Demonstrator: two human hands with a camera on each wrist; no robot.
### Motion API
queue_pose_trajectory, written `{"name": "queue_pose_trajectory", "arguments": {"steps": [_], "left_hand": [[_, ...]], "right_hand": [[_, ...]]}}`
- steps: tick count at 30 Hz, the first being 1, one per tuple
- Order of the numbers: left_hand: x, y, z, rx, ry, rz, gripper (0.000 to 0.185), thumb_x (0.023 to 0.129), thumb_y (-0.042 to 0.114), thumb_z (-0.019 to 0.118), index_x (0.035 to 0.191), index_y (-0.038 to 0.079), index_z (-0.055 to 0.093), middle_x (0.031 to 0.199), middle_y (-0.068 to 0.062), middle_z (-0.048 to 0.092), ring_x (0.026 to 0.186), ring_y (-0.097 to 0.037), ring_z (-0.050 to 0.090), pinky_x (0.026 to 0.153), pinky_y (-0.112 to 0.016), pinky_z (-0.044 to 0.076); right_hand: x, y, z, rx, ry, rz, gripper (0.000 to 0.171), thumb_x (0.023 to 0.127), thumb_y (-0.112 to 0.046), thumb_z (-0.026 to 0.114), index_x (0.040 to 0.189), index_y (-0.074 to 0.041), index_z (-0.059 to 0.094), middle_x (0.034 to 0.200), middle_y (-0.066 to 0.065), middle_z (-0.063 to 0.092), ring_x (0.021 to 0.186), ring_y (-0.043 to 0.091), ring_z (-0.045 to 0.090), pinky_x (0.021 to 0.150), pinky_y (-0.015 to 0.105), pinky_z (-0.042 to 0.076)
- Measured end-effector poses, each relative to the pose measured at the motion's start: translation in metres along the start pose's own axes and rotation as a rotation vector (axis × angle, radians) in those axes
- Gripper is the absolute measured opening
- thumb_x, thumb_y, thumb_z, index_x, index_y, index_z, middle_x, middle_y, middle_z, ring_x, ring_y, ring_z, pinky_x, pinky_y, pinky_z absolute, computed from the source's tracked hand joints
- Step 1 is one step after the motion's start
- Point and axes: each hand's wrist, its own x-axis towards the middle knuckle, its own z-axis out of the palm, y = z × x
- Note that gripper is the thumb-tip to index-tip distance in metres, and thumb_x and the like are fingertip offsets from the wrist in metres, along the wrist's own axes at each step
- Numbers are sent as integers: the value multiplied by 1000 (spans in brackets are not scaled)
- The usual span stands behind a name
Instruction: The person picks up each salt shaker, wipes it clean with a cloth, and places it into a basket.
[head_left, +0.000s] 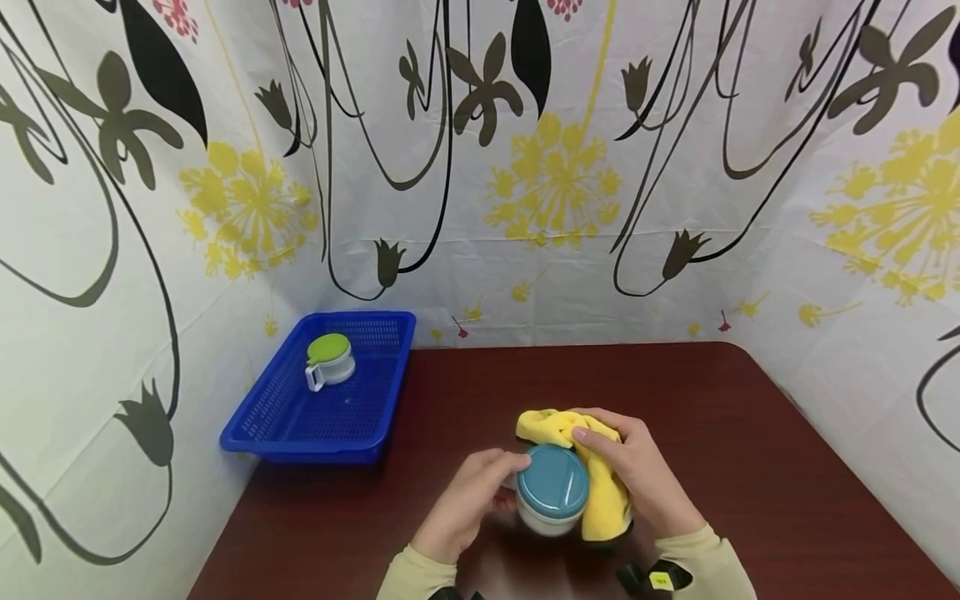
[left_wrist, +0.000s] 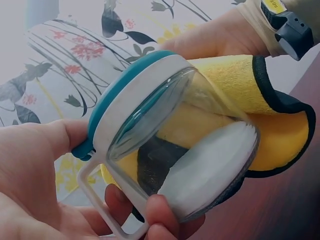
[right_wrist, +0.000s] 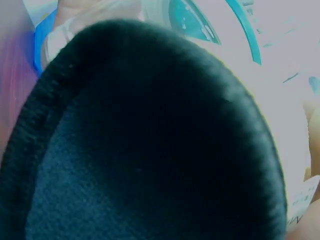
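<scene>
A clear jar (left_wrist: 200,115) with a blue-green lid (head_left: 553,482) and a white handle (left_wrist: 97,200) is held above the table by my left hand (head_left: 472,500). The thumb presses at the lid's edge and the fingers curl by the handle and lower side. White material shows at the jar's bottom. My right hand (head_left: 645,471) grips a yellow cloth (head_left: 606,504) with black edging against the jar's right side. In the right wrist view, the cloth's dark underside (right_wrist: 140,140) fills most of the picture and hides the right fingers.
At the back left sits a blue plastic basket (head_left: 360,421) with perforated sides. Inside it lies a similar jar (head_left: 330,362) with a green lid and white handle. The dark red-brown table (head_left: 712,433) meets a patterned curtain (head_left: 480,208) at the back and sides.
</scene>
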Motion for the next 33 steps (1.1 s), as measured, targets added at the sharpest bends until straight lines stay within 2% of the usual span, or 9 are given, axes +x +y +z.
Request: {"name": "queue_pose_trajectory", "arguments": {"steps": [3, 8, 11, 19, 25, 33], "left_hand": [[-1, 0, 1, 12, -8, -1, 25, 87, 32, 72, 84, 8, 66, 74, -2, 60, 61, -18, 54, 58, -28, 47], [-3, 0, 1, 26, -19, -21, 25, 87, 31, 73, 80, 9, 64, 70, -2, 57, 58, -17, 54, 57, -28, 46], [-4, 2, 0, 38, -28, -30, 25, 87, 31, 73, 79, 10, 64, 69, -1, 58, 58, -17, 54, 58, -29, 46], [-7, 6, -3, 43, -56, -29, 23, 85, 29, 73, 79, 8, 67, 70, 0, 57, 59, -16, 54, 57, -28, 48], [-4, 5, -4, 43, -64, -48, 24, 87, 31, 72, 82, 7, 69, 73, -2, 57, 59, -17, 54, 56, -28, 48], [0, 7, -5, 73, -75, -55, 27, 87, 33, 72, 84, 7, 69, 72, -1, 59, 59, -17, 55, 57, -29, 47]], "right_hand": [[1, -4, -1, -96, -55, -33, 33, 99, -33, 66, 129, -19, 67, 124, 13, 65, 97, 36, 67, 77, 46, 58], [6, -15, -3, -313, -141, -99, 29, 97, -37, 67, 125, -27, 69, 114, 5, 70, 80, 30, 69, 66, 43, 58], [12, -18, -5, -404, -184, -130, 28, 96, -38, 68, 123, -29, 70, 112, 1, 70, 77, 27, 69, 65, 40, 58], [25, 2, -5, -394, -347, -28, 25, 99, -37, 64, 120, -28, 72, 115, 1, 70, 86, 28, 69, 71, 41, 59], [28, 12, -5, -370, -359, -13, 23, 99, -33, 64, 119, -25, 74, 115, 2, 71, 91, 29, 68, 72, 41, 58], [35, 5, -11, -307, -413, -9, 23, 100, -25, 64, 120, -20, 73, 115, 9, 69, 92, 33, 67, 75, 44, 58]]}}
